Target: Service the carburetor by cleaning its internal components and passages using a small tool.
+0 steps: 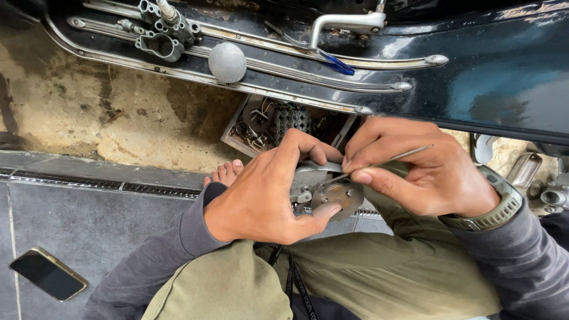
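Gripping a small grey metal part [323, 192] over the lap, the left hand [261, 195] curls its fingers and thumb around it. The right hand [415, 169] pinches a thin metal tool [385, 160], its tip touching the part, wrist bent inward. Behind stands a dark scooter body [492, 77].

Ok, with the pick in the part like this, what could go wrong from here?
1. The left hand holds the small metal part in the air above the lap, so anything that comes loose could drop to the tiled floor.
2. The thin metal tool in the right hand points toward the left thumb; a slip could jab it.
3. The phone lies on the floor beside the knee and might get knocked.
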